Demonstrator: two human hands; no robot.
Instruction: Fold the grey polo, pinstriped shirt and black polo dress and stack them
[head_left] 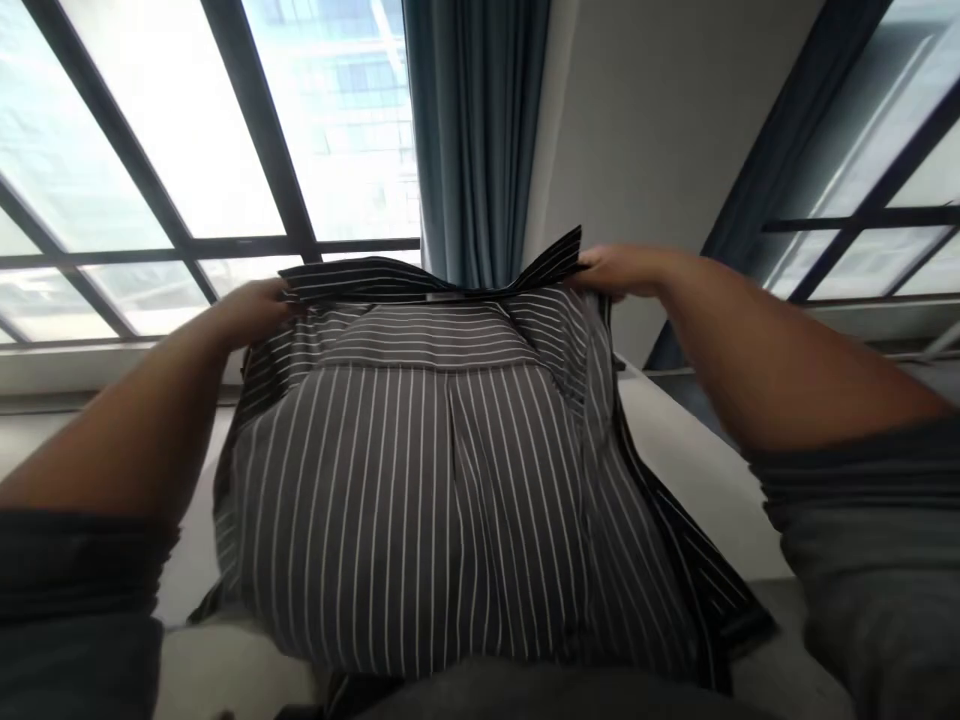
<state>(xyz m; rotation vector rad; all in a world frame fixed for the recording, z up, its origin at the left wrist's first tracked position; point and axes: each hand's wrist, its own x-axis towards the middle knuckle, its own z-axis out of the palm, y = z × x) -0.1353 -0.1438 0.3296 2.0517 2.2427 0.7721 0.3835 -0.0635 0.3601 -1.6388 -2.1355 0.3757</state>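
Note:
A dark striped shirt [412,500] hangs spread out in front of me, held up by its collar end. Its thin white stripes run downward on the body and crosswise on the yoke. My left hand [259,308] is closed on the left end of the collar, my right hand [604,270] on the right end. The collar stands up between the two hands and dips in the middle. On the right a sleeve or front panel [720,570] swings outward. Most of my fingertips are hidden behind the cloth.
Behind the shirt is a white surface [690,470], with its edge running down to the right. Large windows [202,130] stand at the left and right. A blue-grey curtain [480,130] hangs in the middle beside a pale wall [645,130].

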